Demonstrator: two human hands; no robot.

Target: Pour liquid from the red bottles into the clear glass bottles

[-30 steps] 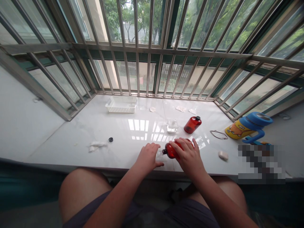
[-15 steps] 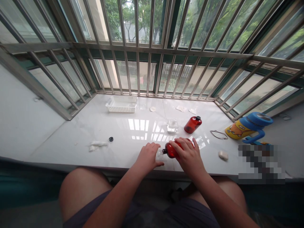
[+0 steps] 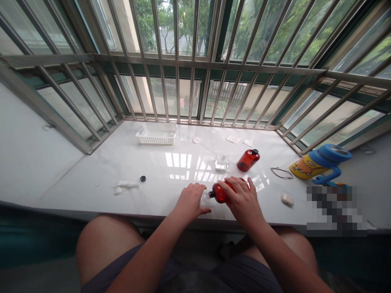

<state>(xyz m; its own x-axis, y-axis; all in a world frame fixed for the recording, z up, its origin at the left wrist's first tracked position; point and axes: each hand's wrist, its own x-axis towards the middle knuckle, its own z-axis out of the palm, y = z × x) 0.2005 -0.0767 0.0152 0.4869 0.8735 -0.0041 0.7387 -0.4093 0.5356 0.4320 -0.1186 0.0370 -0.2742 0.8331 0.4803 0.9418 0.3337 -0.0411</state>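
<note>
My right hand is wrapped round a red see-through bottle, tipped nearly onto its side. The bottle's black uncapped neck points left, over a small clear container. My left hand grips that container from the left, thumb at the near side and fingers at the far side. Whether liquid runs from the neck is too small to tell. A black cap lies on the white counter to the left of my left hand. Beyond my right hand stands a second red bottle with its black cap on.
A clear square box sits beyond my hands. Further back are a white basket and crumpled white scraps. A crumpled tissue lies left. On the right are glasses-like wire, a whitish lump and a blue-yellow flask.
</note>
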